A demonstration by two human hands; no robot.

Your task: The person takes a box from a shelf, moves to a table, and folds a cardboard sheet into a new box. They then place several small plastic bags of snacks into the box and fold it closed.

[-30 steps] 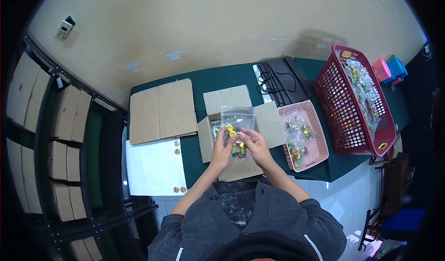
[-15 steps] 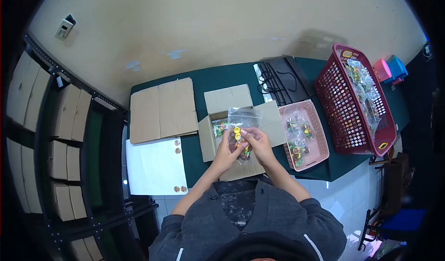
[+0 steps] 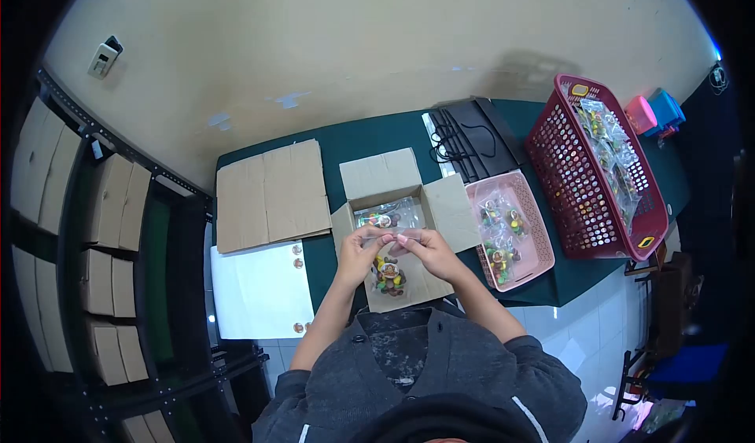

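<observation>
Between both hands hangs a clear zip bag of colourful small pieces, with a round label on it. My left hand pinches one side of its top edge, and my right hand pinches the other; the fingertips nearly meet in the middle. The bag lies over the near flap of an open cardboard box. Inside the box, just beyond my fingers, is another filled bag, partly hidden by my hands.
Right of the box stands a pink basket with several filled bags, then a large maroon basket holding more. Flattened cardboard and a white sheet with round stickers lie left. Black cables sit behind.
The bag has turned over, so its contents now hang below my hands and its label shows. My fingers have shifted to its top edge. The view has tilted slightly.
</observation>
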